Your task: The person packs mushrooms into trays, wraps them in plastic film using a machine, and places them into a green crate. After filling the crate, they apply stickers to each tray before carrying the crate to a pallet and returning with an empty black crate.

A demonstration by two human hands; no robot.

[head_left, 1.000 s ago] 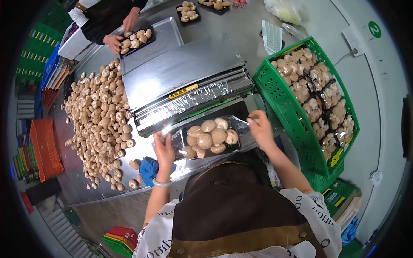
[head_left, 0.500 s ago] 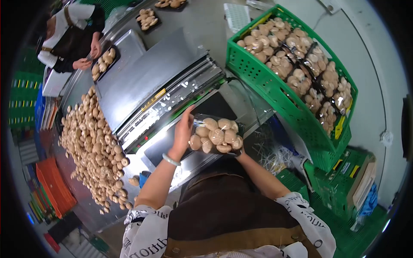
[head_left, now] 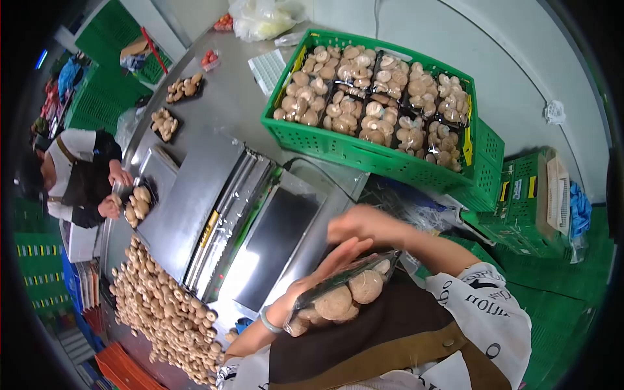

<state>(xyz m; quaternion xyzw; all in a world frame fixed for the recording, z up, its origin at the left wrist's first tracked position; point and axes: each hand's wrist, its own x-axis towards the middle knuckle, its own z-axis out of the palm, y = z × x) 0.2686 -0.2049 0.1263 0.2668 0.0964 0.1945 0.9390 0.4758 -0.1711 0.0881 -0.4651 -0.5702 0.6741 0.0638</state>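
And we've brought the wrapped mushroom tray (head_left: 348,296) away from the wrapping machine (head_left: 195,185); it's tilted past the surface's (head_left: 224,94) near edge, before our apron (head_left: 403,318). Our left hand (head_left: 325,265) grasps it from the far side; our right hand (head_left: 359,224), blurred, has released it. The wrapping looks done, we'd judge.

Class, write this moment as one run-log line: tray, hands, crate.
wrapped mushroom tray: tilted | left hand: against tray | right hand: near left hand | green crate: contains mushroom packs
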